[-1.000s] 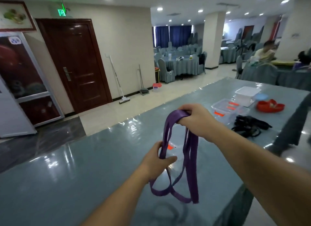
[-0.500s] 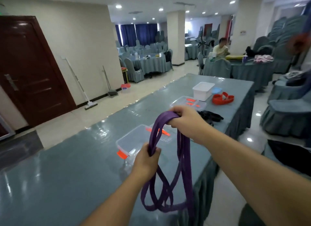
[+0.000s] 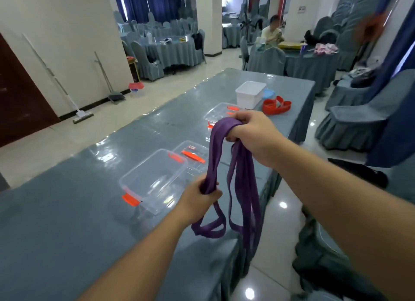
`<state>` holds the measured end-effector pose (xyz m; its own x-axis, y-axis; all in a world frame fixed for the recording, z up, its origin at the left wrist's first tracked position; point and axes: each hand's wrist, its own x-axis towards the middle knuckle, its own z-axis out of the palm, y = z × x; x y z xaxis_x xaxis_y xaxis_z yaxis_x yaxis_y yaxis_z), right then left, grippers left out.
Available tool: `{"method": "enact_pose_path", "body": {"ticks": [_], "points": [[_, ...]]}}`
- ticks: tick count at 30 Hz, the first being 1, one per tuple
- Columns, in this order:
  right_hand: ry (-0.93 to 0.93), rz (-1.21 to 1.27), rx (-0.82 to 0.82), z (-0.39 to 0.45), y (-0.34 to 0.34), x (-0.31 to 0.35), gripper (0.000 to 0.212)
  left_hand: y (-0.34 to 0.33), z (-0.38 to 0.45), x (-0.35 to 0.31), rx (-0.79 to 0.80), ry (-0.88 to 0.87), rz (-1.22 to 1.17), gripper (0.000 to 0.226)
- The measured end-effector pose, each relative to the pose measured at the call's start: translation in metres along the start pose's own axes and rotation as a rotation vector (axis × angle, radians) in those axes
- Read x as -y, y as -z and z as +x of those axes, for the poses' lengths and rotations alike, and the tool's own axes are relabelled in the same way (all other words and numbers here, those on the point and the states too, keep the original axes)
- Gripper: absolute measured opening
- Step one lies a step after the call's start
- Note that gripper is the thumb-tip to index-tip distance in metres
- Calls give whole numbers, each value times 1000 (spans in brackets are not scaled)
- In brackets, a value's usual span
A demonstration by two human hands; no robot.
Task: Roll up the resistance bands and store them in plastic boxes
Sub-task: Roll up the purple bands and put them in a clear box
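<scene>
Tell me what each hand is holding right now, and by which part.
Both hold the purple resistance band. The right hand grips its gathered loops at the top; the left hand grips two strands lower down, and the loop ends hang free below.

An open box (image 3: pixel 155 179) is placed on the worktop (image 3: pixel 56 222) near its right edge, and its lid (image 3: pixel 193 153) is laid just behind it. Further back a second box (image 3: pixel 221 113) is found, then a tub (image 3: pixel 250 94), with a coiled band (image 3: pixel 276 105) lying to the right of the tub. In front of the open box a band (image 3: pixel 233 184) is held above the worktop's edge, the right hand (image 3: pixel 251 130) higher and the left hand (image 3: pixel 198 199) lower.
</scene>
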<state>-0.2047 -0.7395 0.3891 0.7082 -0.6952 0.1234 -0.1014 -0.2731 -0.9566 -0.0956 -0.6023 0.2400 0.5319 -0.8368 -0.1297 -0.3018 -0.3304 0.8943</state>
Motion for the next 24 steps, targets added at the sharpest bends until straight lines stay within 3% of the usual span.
{"method": "enact_pose_path", "body": {"ticks": [3,7,16,20,23,24], "points": [[-45,49,40,19,-12,2,7,9,14,27,66,57,-70,18],[-106,192,104,46,-47,2,14,24,18,70,149,190,-140,21],[-271,376,385,72,-159,-3,13,74,2,127,-90,362,-325,13],[-328,447,533,75,-204,12,20,91,-11,140,-247,417,-462,26],[-377,520,620,81,-223,18,27,100,-16,145,-384,452,-492,7],[-394,540,646,85,-226,17,27,102,-17,148,-430,468,-486,10]]}}
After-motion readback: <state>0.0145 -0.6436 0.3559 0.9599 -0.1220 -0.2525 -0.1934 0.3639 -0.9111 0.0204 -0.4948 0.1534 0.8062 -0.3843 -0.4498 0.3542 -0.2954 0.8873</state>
